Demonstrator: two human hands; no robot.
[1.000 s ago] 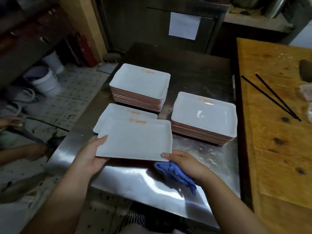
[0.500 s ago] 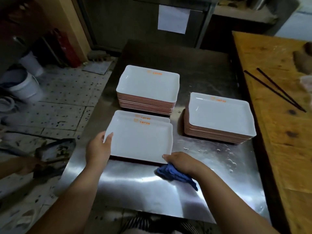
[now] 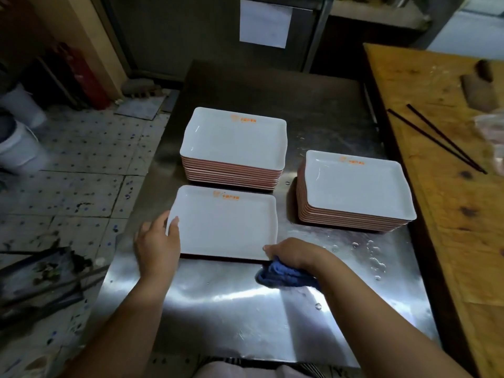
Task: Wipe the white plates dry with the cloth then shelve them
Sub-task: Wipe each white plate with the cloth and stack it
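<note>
1. Your left hand (image 3: 158, 245) grips the left edge of the near plate (image 3: 226, 223), thumb over the rim and fingers curled beneath. The plate sits low on the steel table (image 3: 231, 309), right in front of you.
2. Your right hand (image 3: 293, 253) pinches the plate's near right corner and has the blue cloth (image 3: 283, 275) bunched under its palm, so it is closed round both (whether another plate lies under this one I cannot tell; only a dark edge shows below it).
3. Settle the plate flat before letting go. Ease both sides down evenly so the corner does not knock on the steel.
4. Keep it square to the far stack (image 3: 234, 148) just behind it, so the new pile starts straight and later plates nest cleanly.
5. Mind the water drops (image 3: 373, 257) on the table to the right of your cloth hand; in my judgement a dried plate slid through them would need wiping again, so lift rather than drag.
6. The right stack (image 3: 354, 190) stands apart beside the wooden board (image 3: 450, 214). I take that as the next source, though I cannot tell which stack is wet.
7. Free the cloth from under your palm before reaching, and open it out so a dry face meets the next plate.
8. No shelf is in view yet; shelving looks some way off.
</note>
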